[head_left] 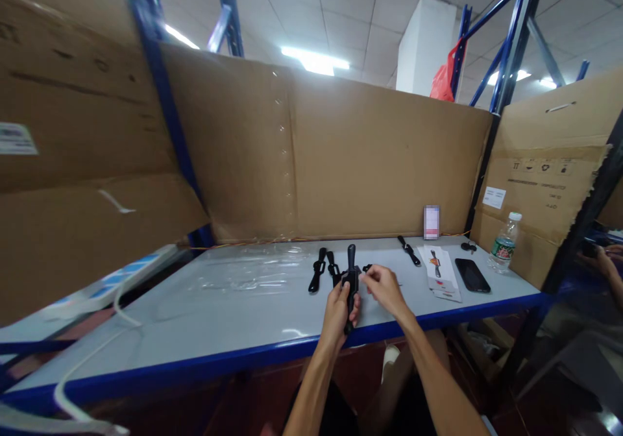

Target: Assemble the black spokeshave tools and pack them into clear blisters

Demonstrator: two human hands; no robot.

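My left hand (339, 307) is wrapped round a black spokeshave (351, 257), held upright above the front of the table. One handle of the tool points up and the other comes out below the fingers. Close to the tool's middle, my right hand (387, 288) has thumb and fingers pinched together; whatever is between them is too small to make out. Behind my left hand lie two more black spokeshaves, one at the left (317, 271) and one partly hidden (333, 266). Another spokeshave (409, 251) rests farther right.
Printed cards (445, 283), a black phone (472, 275), a small black item (468, 246) and a water bottle (506, 244) are at right. A lit phone (431, 222) leans on the cardboard wall (379, 163). Clear plastic (253, 270) lies left. A person's hand (606, 261) shows far right.
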